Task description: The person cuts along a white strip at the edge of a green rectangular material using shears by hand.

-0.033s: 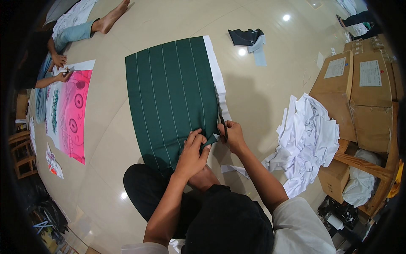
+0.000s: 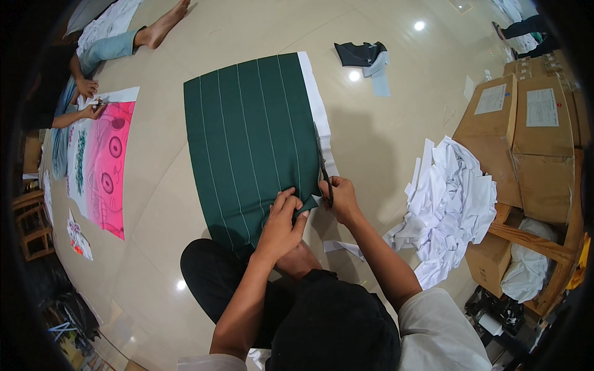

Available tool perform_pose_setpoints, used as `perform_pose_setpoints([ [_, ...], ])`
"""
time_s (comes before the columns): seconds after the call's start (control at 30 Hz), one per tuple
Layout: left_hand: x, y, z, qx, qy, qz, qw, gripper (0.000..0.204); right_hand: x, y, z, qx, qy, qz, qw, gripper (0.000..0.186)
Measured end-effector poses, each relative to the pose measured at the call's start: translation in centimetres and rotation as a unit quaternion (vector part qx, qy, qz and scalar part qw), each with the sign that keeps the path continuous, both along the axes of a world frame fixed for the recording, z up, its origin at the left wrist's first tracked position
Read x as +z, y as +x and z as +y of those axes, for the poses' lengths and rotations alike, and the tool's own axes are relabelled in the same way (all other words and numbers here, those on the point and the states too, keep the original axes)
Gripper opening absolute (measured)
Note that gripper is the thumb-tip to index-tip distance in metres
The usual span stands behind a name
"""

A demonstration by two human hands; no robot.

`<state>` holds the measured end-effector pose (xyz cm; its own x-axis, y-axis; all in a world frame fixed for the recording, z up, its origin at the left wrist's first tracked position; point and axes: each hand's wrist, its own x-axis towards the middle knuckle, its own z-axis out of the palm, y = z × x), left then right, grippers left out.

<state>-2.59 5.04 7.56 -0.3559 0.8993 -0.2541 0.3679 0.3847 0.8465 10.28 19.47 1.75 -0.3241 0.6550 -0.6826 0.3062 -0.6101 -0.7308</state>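
Observation:
A dark green fabric sheet (image 2: 241, 136) with thin pale vertical lines lies on the floor in front of me, a white strip (image 2: 310, 86) along its right edge. My left hand (image 2: 281, 226) has its fingers curled on the lower right part, gripping the fabric beside a turned-up corner. My right hand (image 2: 339, 201) grips black scissors (image 2: 324, 170), their blades lying along the boundary between green and white at that edge. A narrow white offcut (image 2: 343, 247) lies below my right hand, partly hidden by my forearm.
A pile of white scraps (image 2: 445, 204), cardboard boxes (image 2: 541, 179) and a wooden rack (image 2: 532, 241) stand right. A seated co-worker (image 2: 52, 86) works on pink printed sheeting (image 2: 111, 167) at left. Grey scraps (image 2: 365, 59) lie beyond my fabric. Another person's legs (image 2: 523, 34) show top right.

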Motion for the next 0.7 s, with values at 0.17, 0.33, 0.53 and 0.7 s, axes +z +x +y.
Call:
perform_pose_setpoints([
  [0.17, 0.02, -0.11, 0.03, 0.000, -0.003, -0.008, 1.000, 0.020, -0.31, 0.16, -0.02, -0.003, -0.008, 0.009, 1.000, 0.027],
  [0.33, 0.05, -0.10, 0.07, 0.003, -0.010, -0.008, 1.000, 0.021, -0.14, 0.17, -0.10, -0.003, -0.007, 0.010, 1.000, 0.027],
  [0.53, -0.06, -0.13, 0.11, 0.002, -0.006, -0.005, 1.000, 0.020, -0.54, 0.48, 0.02, 0.002, 0.003, 0.005, 1.000, 0.027],
  [0.7, 0.13, -0.16, 0.08, 0.009, -0.016, -0.016, 1.000, 0.020, -0.58, 0.51, -0.02, 0.001, -0.004, 0.014, 1.000, 0.026],
])
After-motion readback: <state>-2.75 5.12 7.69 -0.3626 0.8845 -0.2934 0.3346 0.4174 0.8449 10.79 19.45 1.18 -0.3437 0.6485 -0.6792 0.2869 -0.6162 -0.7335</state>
